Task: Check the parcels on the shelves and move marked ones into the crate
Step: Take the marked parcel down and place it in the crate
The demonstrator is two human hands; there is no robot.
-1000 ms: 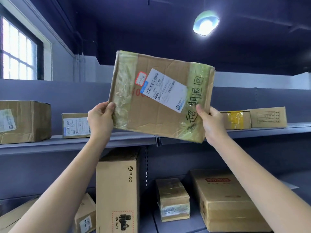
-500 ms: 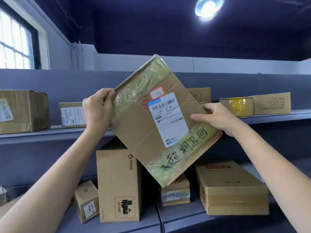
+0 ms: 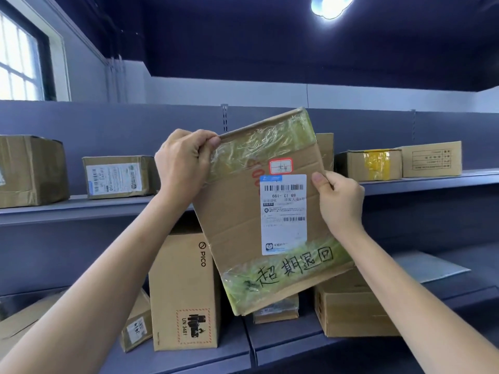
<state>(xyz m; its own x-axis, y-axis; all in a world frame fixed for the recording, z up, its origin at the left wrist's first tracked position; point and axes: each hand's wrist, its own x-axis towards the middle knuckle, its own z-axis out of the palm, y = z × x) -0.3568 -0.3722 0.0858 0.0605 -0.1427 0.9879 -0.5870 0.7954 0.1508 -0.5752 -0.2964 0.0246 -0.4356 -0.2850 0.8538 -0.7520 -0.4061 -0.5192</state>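
The left hand (image 3: 183, 168) grips the marked parcel's (image 3: 243, 225) top corner and the right hand (image 3: 340, 201) pinches its edge, holding it before the upper shelf (image 3: 81, 209). Glossy tape under the fingers may let the tilted parcel slip.

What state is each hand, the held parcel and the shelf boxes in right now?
Left hand: grips the held parcel's upper left corner.
Right hand: holds its right edge.
Held parcel: off the shelf, tilted, label facing camera, black handwriting on its lower taped end.
PICO box: upright on the lower shelf, closed.
Yellow-taped box: on the upper shelf, sealed.
Labelled box: on the upper shelf, taped shut.
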